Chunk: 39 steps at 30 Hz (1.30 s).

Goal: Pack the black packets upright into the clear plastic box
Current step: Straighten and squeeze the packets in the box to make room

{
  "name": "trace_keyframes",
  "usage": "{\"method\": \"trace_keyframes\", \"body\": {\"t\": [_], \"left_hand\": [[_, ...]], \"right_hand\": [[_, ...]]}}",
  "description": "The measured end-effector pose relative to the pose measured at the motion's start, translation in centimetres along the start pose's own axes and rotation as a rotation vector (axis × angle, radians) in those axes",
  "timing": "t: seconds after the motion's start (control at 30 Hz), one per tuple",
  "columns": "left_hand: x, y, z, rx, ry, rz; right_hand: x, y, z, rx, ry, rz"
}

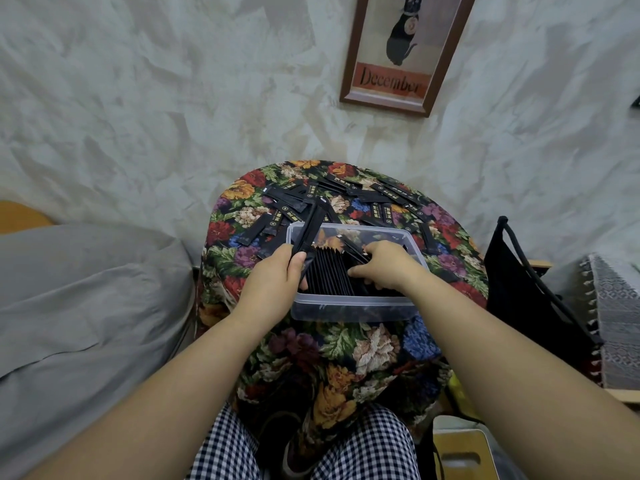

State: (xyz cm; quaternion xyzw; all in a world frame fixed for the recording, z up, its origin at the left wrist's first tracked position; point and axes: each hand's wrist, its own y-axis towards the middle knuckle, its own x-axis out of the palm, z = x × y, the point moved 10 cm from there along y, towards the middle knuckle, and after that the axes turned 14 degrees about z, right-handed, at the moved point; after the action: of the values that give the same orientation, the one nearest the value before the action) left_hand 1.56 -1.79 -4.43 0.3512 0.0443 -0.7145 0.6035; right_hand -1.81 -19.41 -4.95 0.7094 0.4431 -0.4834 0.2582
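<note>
The left grip (277, 275) pinches a few black packets (309, 226) over the clear plastic box (346, 306) on the desk (363, 344). The right grip (384, 265) grasps the upright row (329, 275) inside it; loose packets (381, 209) lie behind.

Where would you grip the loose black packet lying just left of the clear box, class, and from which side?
Pinch the packet at its near left end from above. It lies flat on the tablecloth; that end is free, the far end meets other packets.
</note>
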Motion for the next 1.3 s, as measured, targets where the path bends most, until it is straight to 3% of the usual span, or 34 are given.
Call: {"method": "trace_keyframes", "body": {"t": [0.2,0.63,0.93,1.13,1.3], "left_hand": [[-0.1,0.0,0.1,0.005,-0.004,0.003],[-0.1,-0.1,0.0,0.013,-0.014,0.016],[0.0,-0.1,0.0,0.017,-0.015,0.021],[0.0,-0.1,0.0,0.018,-0.009,0.017],[0.1,0.0,0.0,0.016,-0.007,0.012]], "right_hand": [[0.2,-0.1,0.5,0.057,0.167,-0.085],[0.3,-1.0,0.9,0.076,0.093,-0.174],[0.3,-0.1,1.3,0.129,0.216,-0.115],[0.9,-0.4,1.5,0.104,0.060,-0.194],[0.2,0.1,1.9,0.112,0.137,-0.156]]}}
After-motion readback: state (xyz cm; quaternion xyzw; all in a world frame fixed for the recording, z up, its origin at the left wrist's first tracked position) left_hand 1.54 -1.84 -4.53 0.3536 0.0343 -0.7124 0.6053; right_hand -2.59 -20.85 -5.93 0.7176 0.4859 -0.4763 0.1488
